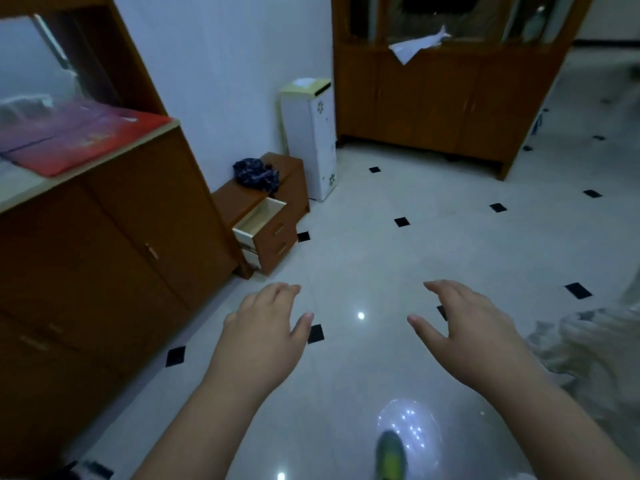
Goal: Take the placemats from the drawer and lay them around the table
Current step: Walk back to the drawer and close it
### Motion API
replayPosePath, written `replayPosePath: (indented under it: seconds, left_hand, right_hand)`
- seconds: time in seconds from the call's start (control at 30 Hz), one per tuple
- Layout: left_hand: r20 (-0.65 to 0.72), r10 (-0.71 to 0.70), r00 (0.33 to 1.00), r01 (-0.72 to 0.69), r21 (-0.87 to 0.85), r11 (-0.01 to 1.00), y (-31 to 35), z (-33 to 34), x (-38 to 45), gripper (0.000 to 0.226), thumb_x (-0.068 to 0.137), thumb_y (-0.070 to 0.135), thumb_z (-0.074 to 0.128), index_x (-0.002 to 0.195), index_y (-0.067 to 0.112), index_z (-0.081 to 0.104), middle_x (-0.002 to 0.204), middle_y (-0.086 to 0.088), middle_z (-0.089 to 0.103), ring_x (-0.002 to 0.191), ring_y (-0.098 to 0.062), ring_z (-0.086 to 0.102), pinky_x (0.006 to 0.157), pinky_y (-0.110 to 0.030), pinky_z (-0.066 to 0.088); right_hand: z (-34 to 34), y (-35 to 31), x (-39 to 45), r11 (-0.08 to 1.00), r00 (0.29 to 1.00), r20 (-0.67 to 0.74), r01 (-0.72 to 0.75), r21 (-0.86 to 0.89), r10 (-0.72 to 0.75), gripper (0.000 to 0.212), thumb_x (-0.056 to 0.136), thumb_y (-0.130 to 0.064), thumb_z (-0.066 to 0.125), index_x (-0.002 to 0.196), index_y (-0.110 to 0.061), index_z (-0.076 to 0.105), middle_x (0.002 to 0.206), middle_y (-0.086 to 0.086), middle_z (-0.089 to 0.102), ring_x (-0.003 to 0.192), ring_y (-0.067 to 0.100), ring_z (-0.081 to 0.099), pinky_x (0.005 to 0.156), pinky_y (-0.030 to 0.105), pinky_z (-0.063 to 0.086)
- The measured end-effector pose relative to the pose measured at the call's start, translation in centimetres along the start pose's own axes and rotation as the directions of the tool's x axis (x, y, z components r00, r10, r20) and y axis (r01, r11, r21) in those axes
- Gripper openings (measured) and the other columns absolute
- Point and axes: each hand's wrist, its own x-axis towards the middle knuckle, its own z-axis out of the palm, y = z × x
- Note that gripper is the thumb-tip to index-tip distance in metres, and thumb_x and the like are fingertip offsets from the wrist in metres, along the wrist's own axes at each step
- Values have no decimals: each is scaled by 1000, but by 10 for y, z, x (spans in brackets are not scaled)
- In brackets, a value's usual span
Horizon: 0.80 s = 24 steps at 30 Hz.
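A small brown nightstand (284, 188) stands against the white wall ahead. Its top drawer (259, 218) is pulled out, and its white inside shows; no placemat is visible in it from here. My left hand (266, 327) and my right hand (464, 323) are held out in front of me over the tiled floor, palms down, fingers relaxed, holding nothing. Both hands are well short of the drawer. No table is in view.
A tall brown cabinet (104, 244) with red and purple cloth (79, 140) on top fills the left. A dark blue bundle (256, 174) lies on the nightstand beside a white floor unit (311, 140). A wooden wardrobe (450, 98) stands behind. Pale fabric (588, 348) is at right.
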Motion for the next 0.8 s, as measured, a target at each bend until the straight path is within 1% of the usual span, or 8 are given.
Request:
replayPosePath:
  seconds: [0.07,0.13,0.23,0.33,0.53,0.67,0.8]
  left_hand:
    - [4,22,1000,-22,10,1000,1,5,60,54,101,58,34,151,36,34,156,13,37,141,-15,38,109,-40,41]
    - [1,18,1000,-18,28,999,2,13,117,54,101,58,34,151,37,33,156,13,37,140,-15,38,107,-40,41]
    - [-27,-25,999,26,43,999,-2,22,196,54,100,59,34,150,37,34,156,13,38,139,-15,40,106,-40,42]
    - [-42,-100,994,101,22,995,-9,20,269,55,101,59,33,151,37,33,156,12,37,140,-15,39,107,-40,41]
    - [-85,-248,965,245,-35,969,-35,14,381,54,101,59,33,149,35,36,153,13,40,136,-14,42,103,-39,43]
    - [-84,-319,944,314,-67,947,-68,24,456,54,101,57,33,149,34,37,150,13,41,133,-15,43,100,-39,43]
    - [-78,-372,925,366,-84,927,-113,41,539,54,101,57,34,149,33,39,149,13,42,131,-15,44,96,-38,43]
  right_hand:
    - [10,3,50,1000,1000,-2,-30,10,30,63,89,-69,40,143,-36,40,145,-18,45,124,11,52,102,39,42]
    - [20,6,107,1000,1000,13,-25,1,25,63,91,-66,43,145,-34,39,149,-15,42,129,14,48,104,40,39]
    - [30,2,203,999,998,53,36,-23,-34,63,94,-62,44,148,-31,37,153,-12,38,138,17,40,107,40,37]
    - [26,-13,301,990,988,87,131,-54,-126,62,95,-62,43,149,-31,34,154,-12,37,138,17,40,106,40,38]
    - [18,-75,466,941,943,114,323,-96,-312,61,95,-61,43,148,-30,37,152,-11,40,135,18,43,105,40,40]
    - [49,-122,563,891,891,163,442,-100,-423,61,95,-62,43,147,-31,37,151,-12,40,135,17,43,105,42,39]
    - [89,-164,658,851,850,196,514,-103,-489,61,94,-62,44,147,-30,37,151,-10,41,134,19,44,104,42,42]
